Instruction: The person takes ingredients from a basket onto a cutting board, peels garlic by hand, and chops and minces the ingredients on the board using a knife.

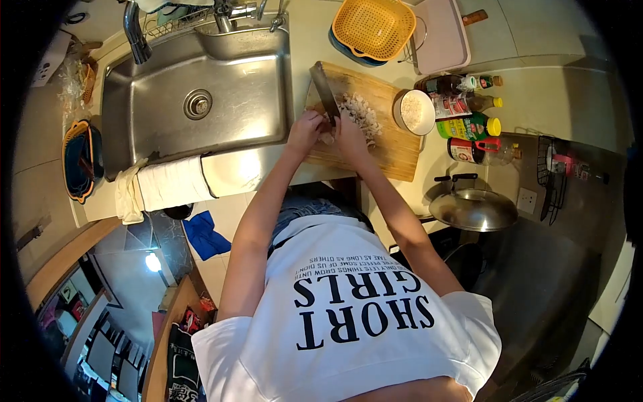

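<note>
My right hand (349, 137) is closed round the near end of a knife (324, 90). Its dark, broad blade points away from me over a wooden cutting board (395, 151). Close beside it, my left hand (306, 132) has its fingers curled down at the board's left edge, by some pale pieces; what is in those fingers is hidden. A heap of small, pale chopped pieces (362, 119) lies just right of the blade. At the board's right edge stands a white bowl (414, 112) with pale, finely cut food inside.
To the left is a steel sink (244, 120), with a white cloth (173, 183) over its front edge. A yellow colander (374, 28) sits behind the board. Several sauce bottles (469, 125) line the right side, near a lidded wok (473, 209).
</note>
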Available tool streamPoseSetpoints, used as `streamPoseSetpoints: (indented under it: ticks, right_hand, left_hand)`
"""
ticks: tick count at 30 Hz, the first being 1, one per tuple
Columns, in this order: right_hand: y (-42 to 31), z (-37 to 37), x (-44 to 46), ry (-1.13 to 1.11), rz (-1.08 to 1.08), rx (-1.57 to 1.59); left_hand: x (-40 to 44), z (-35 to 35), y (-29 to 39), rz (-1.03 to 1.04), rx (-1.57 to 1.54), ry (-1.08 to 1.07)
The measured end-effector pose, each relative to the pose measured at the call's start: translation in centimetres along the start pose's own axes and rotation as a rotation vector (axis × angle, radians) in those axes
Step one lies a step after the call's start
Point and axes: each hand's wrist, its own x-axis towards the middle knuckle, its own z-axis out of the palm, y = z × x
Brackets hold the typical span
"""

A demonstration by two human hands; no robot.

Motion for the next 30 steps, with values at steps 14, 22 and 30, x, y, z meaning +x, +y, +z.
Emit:
streamPoseSetpoints:
  ticks: [14,22,30]
  right_hand:
    - [-0.1,-3.0,-4.8,-0.019,0.138,-0.059]
    - [-0.2,-1.7,-4.6,-0.013,0.08,0.009]
    - [-0.2,-1.8,-4.6,-0.01,0.059,-0.033]
  left_hand:
    - [0.3,-0.1,0.8,-0.01,0.022,0.043]
    - [0.4,0.2,0.4,0.001,0.044,0.099]
    - [0.3,0.6,-0.2,0.058,0.103,0.099]
